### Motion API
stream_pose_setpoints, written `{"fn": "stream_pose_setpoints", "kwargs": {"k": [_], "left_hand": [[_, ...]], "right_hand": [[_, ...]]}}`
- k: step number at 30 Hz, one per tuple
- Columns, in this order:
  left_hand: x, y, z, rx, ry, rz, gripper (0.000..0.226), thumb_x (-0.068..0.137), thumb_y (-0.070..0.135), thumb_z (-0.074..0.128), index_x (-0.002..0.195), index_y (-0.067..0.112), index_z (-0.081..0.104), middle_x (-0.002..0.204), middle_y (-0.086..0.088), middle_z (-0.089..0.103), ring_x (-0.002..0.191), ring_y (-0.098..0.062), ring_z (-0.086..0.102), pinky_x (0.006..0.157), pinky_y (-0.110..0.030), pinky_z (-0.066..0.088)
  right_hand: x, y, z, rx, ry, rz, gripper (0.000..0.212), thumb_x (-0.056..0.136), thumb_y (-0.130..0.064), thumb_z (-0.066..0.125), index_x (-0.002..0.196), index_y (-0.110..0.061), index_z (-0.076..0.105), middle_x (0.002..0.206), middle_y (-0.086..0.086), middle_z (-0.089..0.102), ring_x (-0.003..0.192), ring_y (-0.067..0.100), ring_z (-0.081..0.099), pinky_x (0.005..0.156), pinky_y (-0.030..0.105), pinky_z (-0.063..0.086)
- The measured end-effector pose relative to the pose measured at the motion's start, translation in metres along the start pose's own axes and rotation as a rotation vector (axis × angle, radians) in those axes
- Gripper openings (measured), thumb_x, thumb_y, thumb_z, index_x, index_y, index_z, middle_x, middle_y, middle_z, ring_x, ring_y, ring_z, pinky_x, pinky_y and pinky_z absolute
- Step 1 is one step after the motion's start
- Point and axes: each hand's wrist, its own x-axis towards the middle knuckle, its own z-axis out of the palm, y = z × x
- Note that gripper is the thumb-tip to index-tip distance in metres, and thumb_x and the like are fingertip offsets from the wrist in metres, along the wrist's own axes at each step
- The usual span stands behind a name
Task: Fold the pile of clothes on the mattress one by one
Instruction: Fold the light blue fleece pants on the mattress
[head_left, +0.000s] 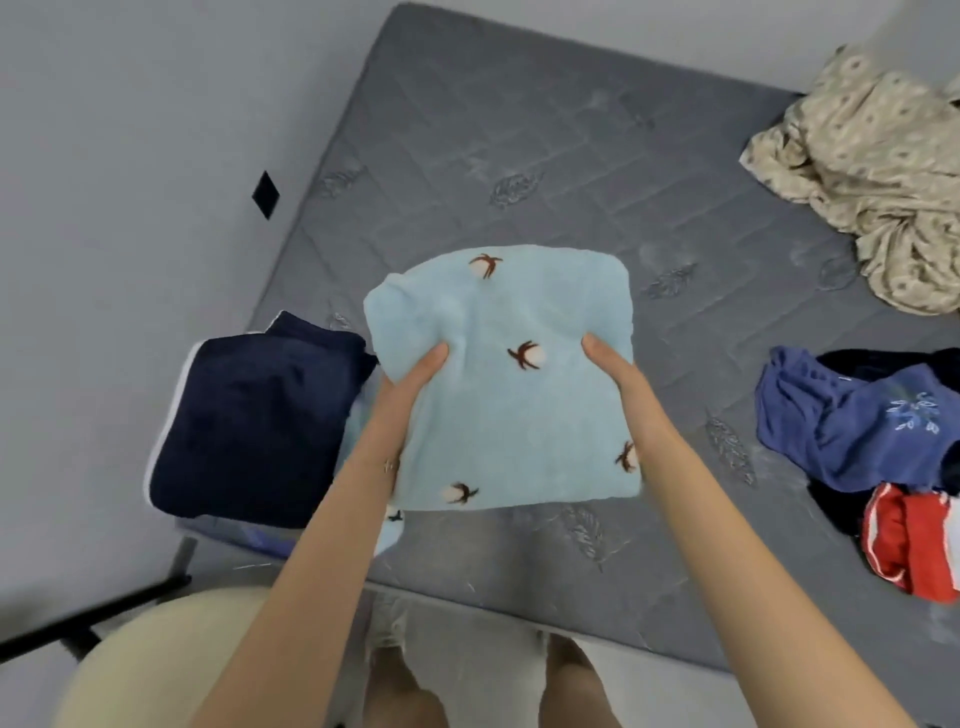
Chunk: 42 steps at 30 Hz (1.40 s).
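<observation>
Aloft, both hands (413, 376) (610, 364) grip blue garment's (511, 410) side edges over mattress (519, 156).

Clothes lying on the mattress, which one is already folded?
The navy garment with white trim, near the left edge; the beige cloth, blue garment and red garment at right lie crumpled.

Pale blue towel (511, 384), brown-white sprigs; grey mattress (519, 156).
</observation>
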Motion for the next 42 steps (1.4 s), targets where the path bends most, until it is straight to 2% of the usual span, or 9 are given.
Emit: {"fn": "stream_pose_setpoints", "kwargs": {"k": [9,11,16,20,26,31,34,38,42], "left_hand": [[-0.037,0.098,-0.159,0.111,-0.016,0.012,0.061,0.070,0.060,0.075,0.123,0.035,0.060,0.115,0.005,0.070,0.102,-0.020,0.069,0.092,-0.042,0.051],[-0.039,0.114,-0.186,0.136,-0.006,-0.014,0.068,0.065,0.064,0.075,0.123,0.033,0.061,0.114,0.003,0.071,0.100,-0.020,0.070,0.089,-0.041,0.052],[-0.032,0.129,-0.237,0.168,0.005,-0.045,0.057,0.075,0.065,0.063,0.121,0.031,0.064,0.110,0.001,0.072,0.100,-0.022,0.069,0.090,-0.043,0.052],[-0.013,0.124,-0.264,0.176,0.037,-0.077,0.057,0.073,0.068,0.061,0.115,0.030,0.066,0.105,0.000,0.074,0.096,-0.022,0.071,0.087,-0.041,0.053],[0.027,0.080,-0.292,0.260,0.021,-0.096,0.058,0.079,0.063,0.062,0.124,0.027,0.062,0.114,0.001,0.071,0.104,-0.019,0.068,0.094,-0.040,0.051],[0.039,0.059,-0.298,0.315,0.047,-0.043,0.040,0.088,0.056,0.056,0.118,0.031,0.060,0.110,0.008,0.069,0.100,-0.012,0.066,0.077,-0.025,0.051],[0.045,0.056,-0.300,0.339,0.086,-0.043,0.041,0.086,0.058,0.058,0.116,0.030,0.061,0.108,0.009,0.068,0.098,-0.012,0.065,0.082,-0.027,0.052],[0.045,0.054,-0.305,0.336,0.117,-0.080,0.046,0.083,0.059,0.060,0.118,0.029,0.059,0.111,0.006,0.067,0.100,-0.014,0.064,0.080,-0.028,0.051],[0.041,0.061,-0.313,0.344,0.076,-0.093,0.063,0.072,0.065,0.068,0.122,0.028,0.060,0.116,0.004,0.068,0.105,-0.017,0.065,0.095,-0.039,0.051]], "right_hand": [[-0.009,0.039,0.180,0.087,-0.019,-0.057,0.048,0.092,-0.041,0.059,0.135,-0.022,0.053,0.127,0.006,0.064,0.115,0.029,0.062,0.101,0.055,0.046],[-0.007,0.045,0.209,0.092,-0.003,-0.083,0.043,0.093,-0.038,0.058,0.133,-0.024,0.054,0.125,0.004,0.065,0.113,0.027,0.064,0.099,0.053,0.047],[0.010,0.073,0.258,0.062,0.027,-0.115,0.040,0.094,-0.037,0.059,0.132,-0.024,0.054,0.126,0.002,0.065,0.115,0.025,0.062,0.101,0.052,0.046],[0.028,0.095,0.272,0.020,0.067,-0.100,0.042,0.093,-0.035,0.060,0.132,-0.024,0.053,0.125,0.000,0.066,0.113,0.021,0.064,0.096,0.045,0.051],[0.054,0.144,0.259,-0.082,0.163,-0.010,0.044,0.088,-0.038,0.066,0.128,-0.024,0.054,0.122,-0.001,0.067,0.106,0.017,0.066,0.091,0.041,0.054],[0.065,0.169,0.248,-0.137,0.234,0.092,0.080,0.071,-0.057,0.077,0.136,-0.025,0.044,0.126,-0.003,0.062,0.109,0.016,0.064,0.094,0.044,0.053],[0.068,0.173,0.245,-0.172,0.252,0.109,0.097,0.057,-0.069,0.079,0.137,-0.026,0.042,0.127,-0.004,0.061,0.110,0.016,0.063,0.095,0.045,0.052],[0.069,0.172,0.244,-0.227,0.220,0.114,0.098,0.057,-0.071,0.078,0.136,-0.026,0.042,0.127,-0.005,0.060,0.111,0.015,0.062,0.096,0.045,0.052],[0.055,0.158,0.249,-0.245,0.216,0.104,0.090,0.064,-0.062,0.079,0.135,-0.022,0.041,0.126,-0.006,0.060,0.110,0.014,0.061,0.095,0.040,0.051]]}}
